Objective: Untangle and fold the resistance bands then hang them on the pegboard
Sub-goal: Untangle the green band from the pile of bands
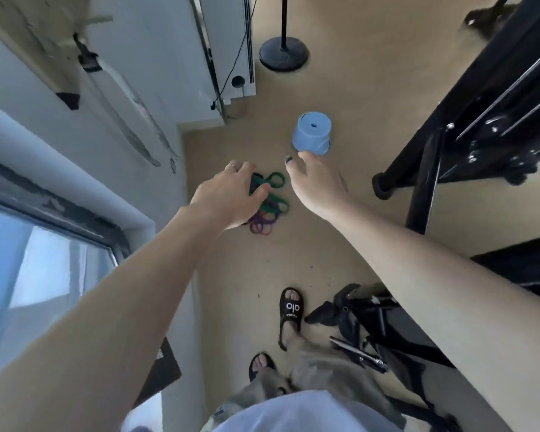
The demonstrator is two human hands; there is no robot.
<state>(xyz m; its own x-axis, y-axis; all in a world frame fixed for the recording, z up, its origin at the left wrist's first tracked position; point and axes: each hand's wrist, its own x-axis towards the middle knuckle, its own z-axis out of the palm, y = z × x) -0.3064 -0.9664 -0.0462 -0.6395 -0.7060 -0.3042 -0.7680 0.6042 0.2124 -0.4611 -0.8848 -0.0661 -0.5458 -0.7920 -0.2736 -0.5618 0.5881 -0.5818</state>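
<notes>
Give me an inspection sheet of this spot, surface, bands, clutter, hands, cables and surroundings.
Surface: tan floor, bare around the pile.
Job's things: green and purple bands in a tangled pile on the floor.
Clutter: blue rolled mat standing upright; black bag.
Hands: left hand over the pile, fingers on a green band; right hand open, empty.
Cables: thin black cable along the white unit.
Surroundings: window, round stand base, black frame.

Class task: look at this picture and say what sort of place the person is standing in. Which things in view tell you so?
Probably a home workout corner. Black exercise equipment stands at the right, a rolled blue mat stands on the beige floor, and tangled resistance bands lie under the left hand.
</notes>
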